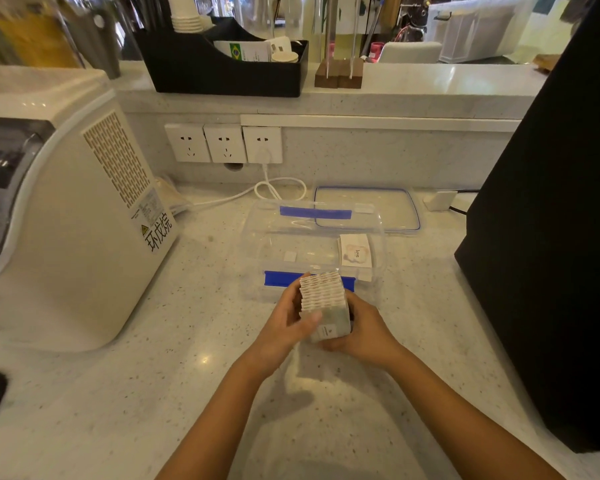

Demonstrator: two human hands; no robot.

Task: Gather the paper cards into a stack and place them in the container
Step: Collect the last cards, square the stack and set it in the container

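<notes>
We clamp the stack of paper cards (pixel 324 306) between our left hand (pixel 286 329) and right hand (pixel 364 336), each grip squaring its edges, just above the bench (pixel 187 375), beside the open container (pixel 312 244) holding one card (pixel 355 251).

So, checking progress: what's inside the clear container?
One card marked "love" lies at the right end of the clear container. The held stack hides part of its near edge.

Black panel (pixel 548 237) — cut off right.
</notes>
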